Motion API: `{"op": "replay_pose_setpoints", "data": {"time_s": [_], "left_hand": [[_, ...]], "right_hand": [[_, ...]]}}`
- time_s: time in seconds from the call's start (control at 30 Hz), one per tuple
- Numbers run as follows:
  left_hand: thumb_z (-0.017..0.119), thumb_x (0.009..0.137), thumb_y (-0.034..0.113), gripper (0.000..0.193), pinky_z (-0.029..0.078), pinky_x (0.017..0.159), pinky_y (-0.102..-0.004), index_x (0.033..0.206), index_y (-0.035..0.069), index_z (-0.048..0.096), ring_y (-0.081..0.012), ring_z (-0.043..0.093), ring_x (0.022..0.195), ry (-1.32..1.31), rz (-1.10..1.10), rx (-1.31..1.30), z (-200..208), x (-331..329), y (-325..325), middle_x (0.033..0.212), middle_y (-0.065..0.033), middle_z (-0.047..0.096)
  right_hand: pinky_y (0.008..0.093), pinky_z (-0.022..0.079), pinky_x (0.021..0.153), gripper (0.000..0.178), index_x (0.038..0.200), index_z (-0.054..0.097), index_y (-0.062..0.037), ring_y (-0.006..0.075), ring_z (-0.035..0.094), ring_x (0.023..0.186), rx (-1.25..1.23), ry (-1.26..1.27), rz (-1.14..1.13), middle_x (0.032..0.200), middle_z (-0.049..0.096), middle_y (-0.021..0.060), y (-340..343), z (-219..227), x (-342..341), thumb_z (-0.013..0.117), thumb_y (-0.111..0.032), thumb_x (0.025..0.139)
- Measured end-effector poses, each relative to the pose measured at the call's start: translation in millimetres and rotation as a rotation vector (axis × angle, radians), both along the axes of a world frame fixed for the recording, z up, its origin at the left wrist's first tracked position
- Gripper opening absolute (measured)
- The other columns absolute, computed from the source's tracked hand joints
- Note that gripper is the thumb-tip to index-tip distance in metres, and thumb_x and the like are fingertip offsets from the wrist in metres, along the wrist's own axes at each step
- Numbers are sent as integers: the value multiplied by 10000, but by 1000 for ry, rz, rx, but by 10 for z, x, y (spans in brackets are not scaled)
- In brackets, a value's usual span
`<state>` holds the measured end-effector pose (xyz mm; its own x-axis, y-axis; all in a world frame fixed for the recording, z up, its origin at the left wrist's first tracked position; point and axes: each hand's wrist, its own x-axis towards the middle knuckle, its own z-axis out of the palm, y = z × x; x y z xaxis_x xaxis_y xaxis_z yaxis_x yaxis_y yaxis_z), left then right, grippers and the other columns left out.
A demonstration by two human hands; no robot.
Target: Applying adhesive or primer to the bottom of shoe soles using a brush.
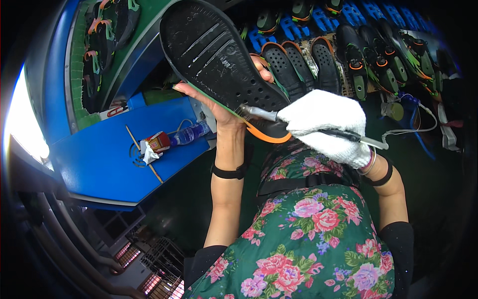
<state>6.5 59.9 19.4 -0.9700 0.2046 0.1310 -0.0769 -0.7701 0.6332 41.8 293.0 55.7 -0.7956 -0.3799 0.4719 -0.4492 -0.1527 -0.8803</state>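
Observation:
A black shoe sole [214, 55] with a green and orange edge is tilted up in front of me, its perforated and ribbed inner face showing. Wet-looking streaks mark its surface. My left hand [221, 110] grips it from beneath, thumb at the left edge and fingertips curled over the right edge. A white knitted glove covers my right hand [326, 119], which is closed around a thin brush pen [259, 113] with a dark handle and metal front. The brush tip touches or nearly touches the sole near its left edge. A clear tube runs from the handle's rear.
Several more soles [326, 62] and dark shoe uppers [381, 57] lie on the far side, before blue racks [348, 15]. At left, a blue shelf [94, 159] carries a bottle [191, 132], a small red box [158, 141] and a stick. Shoes rest on a green conveyor [134, 52].

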Motion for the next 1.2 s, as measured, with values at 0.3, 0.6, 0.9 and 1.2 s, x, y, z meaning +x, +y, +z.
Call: {"op": "replay_pose_setpoints", "data": {"time_s": [0.3,0.6,0.9,1.2], "left_hand": [[358,627,1070,1332,527,849,-479,1247,-91,564,-320,645,922,69,-56,26,71,-53,24,1050,-223,628],[278,608,1081,1369,620,748,-480,1272,-81,568,-392,709,849,52,10,92,140,-85,74,1001,-288,683],[453,603,1054,1333,553,790,-500,1359,-43,506,-369,667,879,144,-141,85,107,-204,29,1052,-298,628],[369,631,1061,1306,568,784,-479,1348,-20,526,-343,670,837,22,-81,41,11,-232,123,1003,-249,673]], "right_hand": [[364,602,776,173,902,788,-45,291,765,896,29,19,83,949,781,146,64,-1,62,809,22,743],[360,600,765,150,869,791,-46,285,763,883,24,-37,16,937,781,144,61,4,102,809,26,738],[364,587,791,219,1022,796,-71,285,746,896,168,17,50,1013,778,107,223,-125,182,780,-58,803],[366,585,785,183,990,770,-55,270,751,895,117,-144,-25,999,775,123,223,-137,371,778,-42,808]]}}
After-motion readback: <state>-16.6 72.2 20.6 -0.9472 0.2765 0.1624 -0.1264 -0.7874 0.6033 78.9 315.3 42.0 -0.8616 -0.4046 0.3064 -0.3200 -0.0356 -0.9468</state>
